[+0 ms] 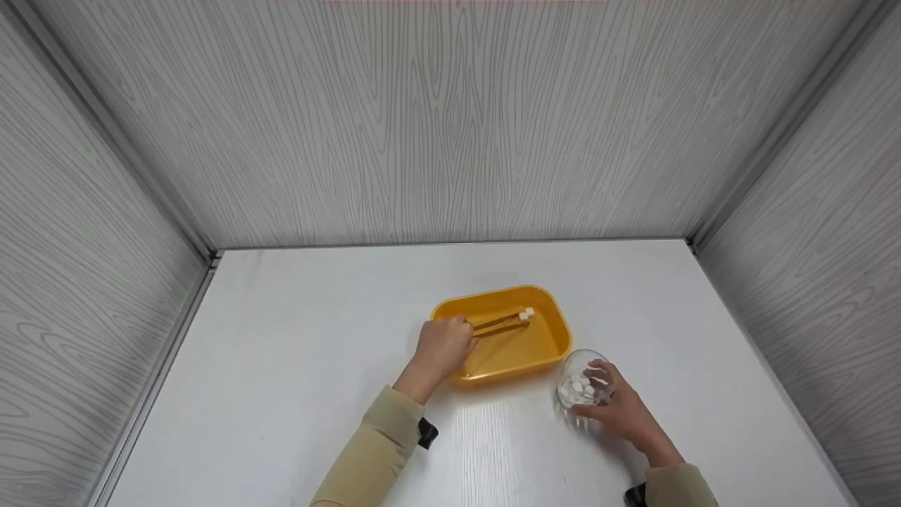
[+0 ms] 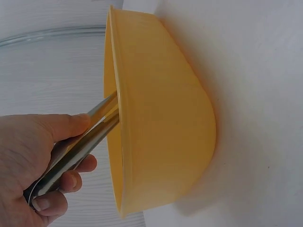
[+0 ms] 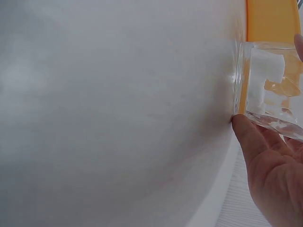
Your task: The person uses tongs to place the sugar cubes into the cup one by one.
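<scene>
In the head view my left hand [image 1: 445, 345] grips metal tongs [image 1: 498, 325] over the left side of a yellow plastic basin [image 1: 507, 370]. In the left wrist view, the thumb lies along one arm of the tongs [image 2: 71, 153] while the fingers curl round the other side. Two small white cubes [image 1: 524, 317] show right at the tong tips, inside the basin. My right hand [image 1: 619, 405] holds a clear glass [image 1: 578, 358] with thumb and fingers around its side. Several white pieces [image 1: 581, 386] lie in the glass. In the right wrist view its base is close to the tabletop.
The white table [image 1: 317, 352] is bounded by a grey wood-grain back wall [image 1: 436, 127] and side walls [image 1: 91, 232]. The glass stands just off the basin's front right corner.
</scene>
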Motion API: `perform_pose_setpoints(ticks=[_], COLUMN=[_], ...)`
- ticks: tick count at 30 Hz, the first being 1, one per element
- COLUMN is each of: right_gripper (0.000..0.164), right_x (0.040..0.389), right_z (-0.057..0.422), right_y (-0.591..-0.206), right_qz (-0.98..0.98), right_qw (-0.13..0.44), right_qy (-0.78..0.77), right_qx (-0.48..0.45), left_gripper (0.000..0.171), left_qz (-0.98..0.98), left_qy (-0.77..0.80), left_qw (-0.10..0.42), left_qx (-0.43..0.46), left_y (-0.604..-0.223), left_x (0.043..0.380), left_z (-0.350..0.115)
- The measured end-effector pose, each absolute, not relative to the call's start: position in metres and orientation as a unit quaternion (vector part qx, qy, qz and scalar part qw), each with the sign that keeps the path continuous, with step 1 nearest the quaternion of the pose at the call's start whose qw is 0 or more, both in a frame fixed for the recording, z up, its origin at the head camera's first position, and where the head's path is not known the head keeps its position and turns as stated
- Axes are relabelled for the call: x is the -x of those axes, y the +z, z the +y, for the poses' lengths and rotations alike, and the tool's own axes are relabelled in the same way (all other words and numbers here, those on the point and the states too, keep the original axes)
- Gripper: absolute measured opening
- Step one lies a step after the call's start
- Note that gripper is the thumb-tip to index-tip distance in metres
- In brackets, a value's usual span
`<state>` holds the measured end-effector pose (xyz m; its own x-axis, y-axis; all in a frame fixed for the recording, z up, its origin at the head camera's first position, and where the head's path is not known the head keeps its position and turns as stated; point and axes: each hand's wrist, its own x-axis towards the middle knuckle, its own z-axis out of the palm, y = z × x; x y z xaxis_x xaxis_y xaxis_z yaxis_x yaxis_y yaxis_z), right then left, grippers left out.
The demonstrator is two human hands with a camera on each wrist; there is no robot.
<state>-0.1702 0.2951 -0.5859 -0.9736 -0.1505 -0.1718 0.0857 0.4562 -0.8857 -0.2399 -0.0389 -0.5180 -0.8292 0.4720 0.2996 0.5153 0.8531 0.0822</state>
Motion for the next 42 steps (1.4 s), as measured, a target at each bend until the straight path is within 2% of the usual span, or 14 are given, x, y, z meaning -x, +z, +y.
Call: perform_pose_setpoints(ticks=[11, 18, 26, 42], right_gripper=[0.09, 0.09, 0.089, 0.09], right_x=[0.17, 0.169, 0.17, 0.171], right_z=[0.294, 0.294, 0.293, 0.292], right_y=[-0.585, -0.583, -0.585, -0.583], right_qz=[0.848, 0.851, 0.855, 0.861], right_qw=[0.115, 0.117, 0.114, 0.112], right_qy=[-0.518, -0.512, -0.506, -0.497], right_qx=[0.015, 0.016, 0.013, 0.004], left_gripper=[0.022, 0.024, 0.023, 0.025], left_qz=[-0.955, -0.949, -0.949, -0.929], left_qy=[-0.073, -0.048, -0.066, -0.077], left_qw=[0.135, 0.163, 0.157, 0.217], left_qx=[0.254, 0.265, 0.266, 0.29], left_y=[-0.519, -0.519, -0.516, -0.502], left_x=[0.24, 0.239, 0.235, 0.214], left_z=[-0.039, -0.039, -0.042, -0.048])
